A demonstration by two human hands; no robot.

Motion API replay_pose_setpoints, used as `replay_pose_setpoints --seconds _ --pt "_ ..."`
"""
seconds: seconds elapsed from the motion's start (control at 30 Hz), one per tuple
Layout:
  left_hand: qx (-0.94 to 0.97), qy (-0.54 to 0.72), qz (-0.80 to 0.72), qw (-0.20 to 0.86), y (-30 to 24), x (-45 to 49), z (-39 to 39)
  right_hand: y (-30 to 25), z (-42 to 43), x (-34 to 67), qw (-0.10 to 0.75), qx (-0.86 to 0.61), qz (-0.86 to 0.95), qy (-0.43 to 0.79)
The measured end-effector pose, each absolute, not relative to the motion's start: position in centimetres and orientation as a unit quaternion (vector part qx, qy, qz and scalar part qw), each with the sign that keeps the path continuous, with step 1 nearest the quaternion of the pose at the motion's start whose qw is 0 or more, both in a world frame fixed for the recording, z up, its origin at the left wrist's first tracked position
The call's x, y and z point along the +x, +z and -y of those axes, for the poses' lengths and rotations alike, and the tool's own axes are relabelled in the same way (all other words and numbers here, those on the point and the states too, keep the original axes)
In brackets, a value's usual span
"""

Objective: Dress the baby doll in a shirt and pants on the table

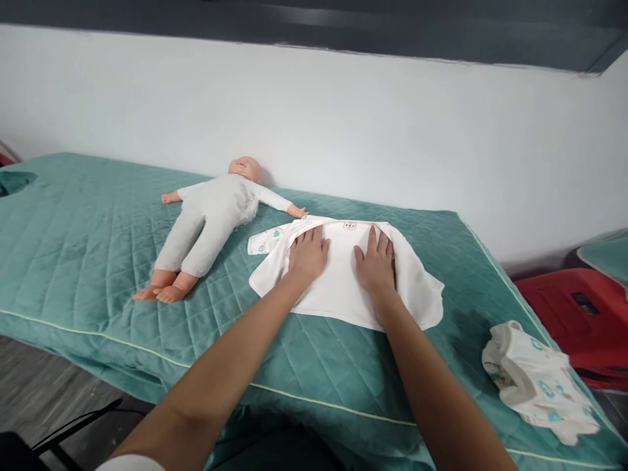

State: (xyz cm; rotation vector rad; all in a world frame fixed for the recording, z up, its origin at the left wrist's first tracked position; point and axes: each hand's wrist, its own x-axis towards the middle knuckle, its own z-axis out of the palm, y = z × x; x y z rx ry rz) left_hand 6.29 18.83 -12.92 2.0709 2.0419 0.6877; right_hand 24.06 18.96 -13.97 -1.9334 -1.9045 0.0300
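Observation:
A white baby shirt (338, 281) lies spread open on the green quilted cover, its plain inside facing up and a small label at the neck. One patterned sleeve sticks out at its left. My left hand (309, 254) rests flat on the left part of the shirt, fingers stretched toward the collar. On the right part lies my right hand (377, 261), palm down with fingers spread. Neither hand grips the cloth. Left of the shirt a baby doll (216, 206) in a white cloth body lies on its back, one hand touching or nearly touching the shirt's collar edge.
A crumpled white patterned baby garment (540, 379) lies near the right edge of the green quilted cover (98, 242). Beyond that edge stands a red plastic stool (579, 320). A white wall (314, 124) runs along the back.

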Motion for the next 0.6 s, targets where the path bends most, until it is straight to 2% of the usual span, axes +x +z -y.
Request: replay_pose_setpoints --seconds 0.3,0.6 --pt "0.704 0.159 -0.69 0.056 -13.4 6.2 -19.6 -14.1 -19.2 24.3 0.18 -0.699 0.692 0.03" --pt "0.691 0.133 -0.706 0.073 -13.5 6.7 -19.4 -14.0 -20.0 24.1 0.09 -0.713 0.691 0.078"
